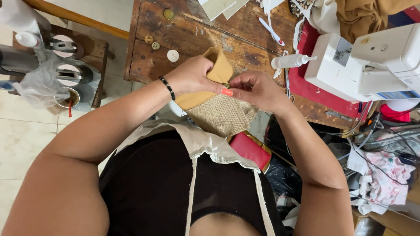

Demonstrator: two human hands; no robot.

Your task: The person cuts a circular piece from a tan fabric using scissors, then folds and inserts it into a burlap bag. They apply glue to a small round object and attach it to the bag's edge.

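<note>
Your left hand (pixel 192 75) clamps the tan-and-burlap pouch (pixel 216 102) steady above the wooden surface (pixel 192 30) so your right hand (pixel 256 89) can pinch its seam.

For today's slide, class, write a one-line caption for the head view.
Both hands, left and right, pinch a mustard and burlap fabric piece beside a white sewing machine.

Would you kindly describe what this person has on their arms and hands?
Both arms are bare, with no sleeves. The left hand has a bracelet of small black beads at its wrist and a thumbnail painted bright orange-pink. The right hand shows no bracelet or watch in this view.
</note>
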